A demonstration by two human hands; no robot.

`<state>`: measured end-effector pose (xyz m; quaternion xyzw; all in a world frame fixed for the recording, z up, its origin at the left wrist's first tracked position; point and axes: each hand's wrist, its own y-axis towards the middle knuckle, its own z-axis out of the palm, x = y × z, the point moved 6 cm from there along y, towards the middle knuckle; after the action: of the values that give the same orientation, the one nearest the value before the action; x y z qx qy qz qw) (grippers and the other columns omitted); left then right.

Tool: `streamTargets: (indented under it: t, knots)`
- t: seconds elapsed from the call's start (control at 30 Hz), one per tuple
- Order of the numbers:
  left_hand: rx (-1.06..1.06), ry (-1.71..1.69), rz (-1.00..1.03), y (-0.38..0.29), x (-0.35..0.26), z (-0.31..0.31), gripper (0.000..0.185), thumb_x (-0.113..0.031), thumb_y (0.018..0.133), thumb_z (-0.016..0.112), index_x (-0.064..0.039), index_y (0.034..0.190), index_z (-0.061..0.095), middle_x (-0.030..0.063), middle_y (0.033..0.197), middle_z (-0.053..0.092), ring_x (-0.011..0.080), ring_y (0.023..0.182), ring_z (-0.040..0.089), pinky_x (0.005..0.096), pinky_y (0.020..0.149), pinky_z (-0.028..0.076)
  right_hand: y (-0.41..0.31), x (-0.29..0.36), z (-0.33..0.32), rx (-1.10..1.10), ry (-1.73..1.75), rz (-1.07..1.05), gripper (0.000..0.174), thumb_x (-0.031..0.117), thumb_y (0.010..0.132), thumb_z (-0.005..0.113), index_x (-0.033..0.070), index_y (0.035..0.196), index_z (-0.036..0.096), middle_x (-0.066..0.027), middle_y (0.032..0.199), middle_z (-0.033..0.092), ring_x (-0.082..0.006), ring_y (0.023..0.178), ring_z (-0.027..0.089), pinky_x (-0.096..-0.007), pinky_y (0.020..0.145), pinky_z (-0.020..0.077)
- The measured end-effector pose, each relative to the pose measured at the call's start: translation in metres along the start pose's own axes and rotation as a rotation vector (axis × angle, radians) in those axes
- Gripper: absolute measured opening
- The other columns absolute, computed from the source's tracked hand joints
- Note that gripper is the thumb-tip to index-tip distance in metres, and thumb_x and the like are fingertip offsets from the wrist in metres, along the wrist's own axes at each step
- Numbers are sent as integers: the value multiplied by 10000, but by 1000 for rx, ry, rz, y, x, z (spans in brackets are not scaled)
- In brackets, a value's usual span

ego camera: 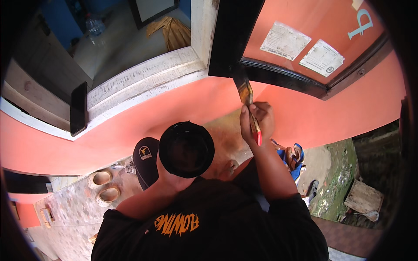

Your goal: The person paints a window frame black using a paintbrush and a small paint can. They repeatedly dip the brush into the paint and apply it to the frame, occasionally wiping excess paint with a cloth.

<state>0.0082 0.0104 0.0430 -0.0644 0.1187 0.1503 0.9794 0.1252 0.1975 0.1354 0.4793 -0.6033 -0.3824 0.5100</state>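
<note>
My right hand (pixel 261 119) grips a flat paintbrush (pixel 246 93) by its wooden handle with a red end. The dark bristles reach up to the lower corner of a black window sash (pixel 225 62), seemingly touching it. The sash frames a glass pane (pixel 277 19) and shows glossy black along its inner edge; its right stile looks browner. My left hand (pixel 178 182) supports a round black container (pixel 186 150) from below, in front of my chest. Dark liquid, apparently paint, is inside, and its depth cannot be judged.
A smartphone (pixel 79 109) leans on the whitish wooden window frame (pixel 140 71). Two papers (pixel 285 40) with print are on the pane. Below the salmon wall (pixel 326 120) are a dark cap (pixel 147 163), beige clogs (pixel 107 195), a blue-and-brown cloth (pixel 295 160) and a wooden block (pixel 364 197).
</note>
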Motion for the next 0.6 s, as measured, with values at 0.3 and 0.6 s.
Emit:
streamTargets:
  t: [0.3, 0.6]
  knots:
    - [10, 3, -9, -1, -1, -3, 738, -555, 1014, 507, -29, 1523, 413, 188, 1489, 517, 391, 1278, 606, 421, 784, 596, -12, 4, 1, 118, -24, -2, 276, -87, 753, 788, 12, 931, 601, -143, 863, 639, -273, 693, 645, -360, 593, 518]
    - [18, 14, -4, -1, 0, 2, 740, -542, 1016, 514, -23, 1531, 399, 200, 1494, 512, 394, 1290, 595, 419, 792, 598, 1, -18, -15, 36, -111, 115, 252, -40, 821, 765, 0, 992, 585, -180, 883, 630, -306, 711, 656, -366, 615, 517]
